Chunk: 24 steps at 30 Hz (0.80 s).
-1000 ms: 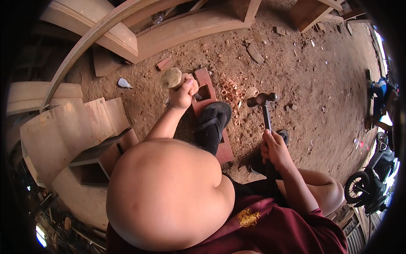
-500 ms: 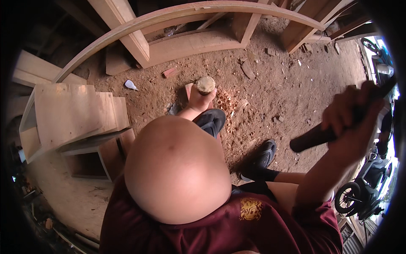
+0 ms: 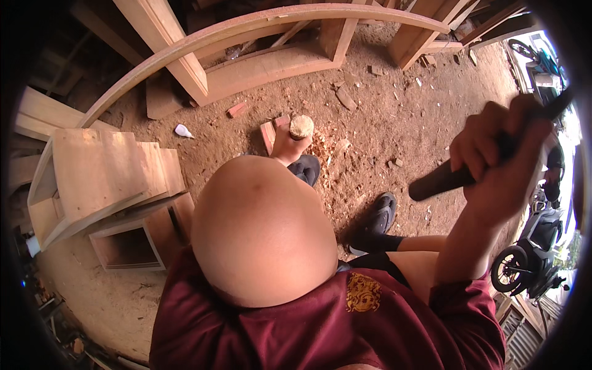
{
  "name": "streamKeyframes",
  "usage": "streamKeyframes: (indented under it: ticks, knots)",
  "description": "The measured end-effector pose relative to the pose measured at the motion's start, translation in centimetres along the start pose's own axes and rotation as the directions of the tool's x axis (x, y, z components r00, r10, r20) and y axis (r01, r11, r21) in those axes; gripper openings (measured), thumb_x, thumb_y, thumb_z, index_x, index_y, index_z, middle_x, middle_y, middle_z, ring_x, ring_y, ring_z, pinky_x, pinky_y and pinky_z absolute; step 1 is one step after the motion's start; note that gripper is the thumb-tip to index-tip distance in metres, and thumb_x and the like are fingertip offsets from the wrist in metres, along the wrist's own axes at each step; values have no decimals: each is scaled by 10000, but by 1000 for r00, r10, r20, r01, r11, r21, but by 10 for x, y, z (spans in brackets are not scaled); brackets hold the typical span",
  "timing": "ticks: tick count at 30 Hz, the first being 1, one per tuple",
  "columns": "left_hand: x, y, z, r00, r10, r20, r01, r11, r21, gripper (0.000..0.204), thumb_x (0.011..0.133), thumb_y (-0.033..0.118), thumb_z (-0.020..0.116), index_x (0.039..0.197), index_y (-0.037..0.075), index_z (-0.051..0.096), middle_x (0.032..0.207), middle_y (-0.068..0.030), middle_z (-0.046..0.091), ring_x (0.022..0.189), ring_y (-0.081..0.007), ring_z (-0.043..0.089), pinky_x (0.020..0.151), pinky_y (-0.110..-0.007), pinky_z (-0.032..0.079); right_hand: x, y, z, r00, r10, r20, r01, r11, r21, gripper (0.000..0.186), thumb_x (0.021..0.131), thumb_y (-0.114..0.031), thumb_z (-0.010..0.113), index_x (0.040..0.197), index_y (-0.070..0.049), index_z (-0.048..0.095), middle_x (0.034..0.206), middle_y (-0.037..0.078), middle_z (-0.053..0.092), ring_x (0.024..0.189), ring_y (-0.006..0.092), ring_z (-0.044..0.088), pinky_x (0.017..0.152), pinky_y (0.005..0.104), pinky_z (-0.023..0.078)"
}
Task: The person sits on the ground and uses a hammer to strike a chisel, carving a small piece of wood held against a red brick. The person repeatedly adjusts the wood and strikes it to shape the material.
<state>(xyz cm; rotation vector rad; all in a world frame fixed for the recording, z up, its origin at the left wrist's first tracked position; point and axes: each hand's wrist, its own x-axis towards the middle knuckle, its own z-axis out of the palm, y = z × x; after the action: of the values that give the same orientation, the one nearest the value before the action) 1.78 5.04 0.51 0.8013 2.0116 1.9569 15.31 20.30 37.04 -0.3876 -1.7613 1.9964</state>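
My left hand is wrapped around what looks like a chisel, upright with its round, frayed wooden end facing up; the blade is hidden below. Beneath and beside this hand lies a reddish wood board, partly covered by the hand and my bent knee. At the right, my right hand is raised and closed around a dark bar-shaped tool. Its blunt end points toward the middle of the view, and its thinner end runs off to the upper right. The two hands are well apart.
Wood chips are scattered beside the left hand. Across the back runs a curved wooden frame. Stepped wooden pieces and an open box stand at left. A small white bottle lies on the dirt. A motorbike is at right.
The whole view has tilted slightly. My right hand with the dark tool has shifted a little up and leftward. My left hand keeps its hold, and more of the board shows beside it.
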Motion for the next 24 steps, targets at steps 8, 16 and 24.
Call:
streamKeyframes:
  ticks: [8,16,24]
  knots:
    - [4,9,-3,998,-66,4,66,983,-172,119,801,121,707,851,35,641,744,-9,639,707,-125,619,643,-314,497,-92,197,-39,689,725,28,-696,671,-254,302,1058,-332,448,896,-77,454,635,-16,424,482,81,406,427,278,392]
    - [-5,-23,-37,985,-168,41,159,784,-600,184,887,178,640,790,67,528,629,12,496,531,-81,444,494,-259,361,-88,217,-81,599,788,-144,-795,607,16,319,1074,-367,393,881,-114,416,588,-17,376,424,82,345,374,276,398]
    - [-11,-28,-42,985,-168,30,160,848,-505,198,898,201,644,800,66,539,632,17,500,539,-66,441,504,-246,359,-84,232,-78,554,829,-74,-832,552,-56,346,1073,-384,392,878,-100,417,606,-13,392,435,87,369,391,268,407]
